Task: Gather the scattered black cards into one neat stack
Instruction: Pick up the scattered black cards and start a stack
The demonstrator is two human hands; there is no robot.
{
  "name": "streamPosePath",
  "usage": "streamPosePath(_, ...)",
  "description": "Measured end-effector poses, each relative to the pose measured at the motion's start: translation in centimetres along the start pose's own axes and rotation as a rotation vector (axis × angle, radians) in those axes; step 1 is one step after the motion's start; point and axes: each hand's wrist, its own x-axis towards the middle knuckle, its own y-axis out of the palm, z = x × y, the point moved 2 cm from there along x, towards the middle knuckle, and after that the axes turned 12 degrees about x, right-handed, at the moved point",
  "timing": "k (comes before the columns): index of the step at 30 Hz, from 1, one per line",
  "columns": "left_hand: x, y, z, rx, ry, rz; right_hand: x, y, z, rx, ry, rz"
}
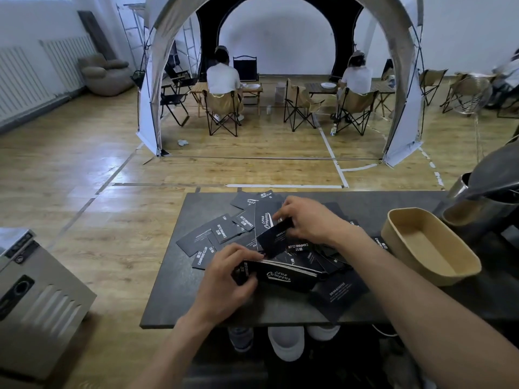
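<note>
Several black cards with white print (pixel 224 233) lie scattered and overlapping on the dark tabletop (pixel 174 301). My left hand (pixel 229 279) grips a thick stack of black cards (pixel 283 275) by its left end, a little above the table near the front. My right hand (pixel 307 220) pinches a single black card (pixel 273 237) by its upper edge, tilted, just behind the stack. More loose cards lie under my right forearm, one at the front right (pixel 341 296).
A tan oval paper tray (pixel 398 228) stands on the right of the table. A metal kettle and dark appliance (pixel 477 197) sit at the far right. A grey metal box (pixel 33 299) stands to the left. People sit on camping chairs in a tent beyond.
</note>
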Motion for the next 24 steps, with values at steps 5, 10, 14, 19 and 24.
streamPosePath(5, 0.0, 0.0, -0.2, -0.101, -0.018, 0.075, -3.9, -4.4, -0.9, 0.439, -0.052, -0.203)
streamPosePath(10, 0.5, -0.3, -0.4, -0.131, -0.036, 0.045, -7.3, -6.1, -0.6, 0.654, -0.12, -0.416)
streamPosePath(14, 1.1, -1.0, -0.1, -0.114, -0.056, 0.007, -7.2, -4.8, -1.1, 0.574, -0.054, -0.4)
streamPosePath(19, 1.2, -0.9, 0.5, -0.058, -0.024, 0.059, -6.4, -1.8, 0.4, 0.199, 0.052, -0.125)
streamPosePath(24, 0.8, -0.5, 0.6, -0.06, -0.038, 0.062, -5.7, 0.7, 2.0, 0.207, 0.007, 0.024)
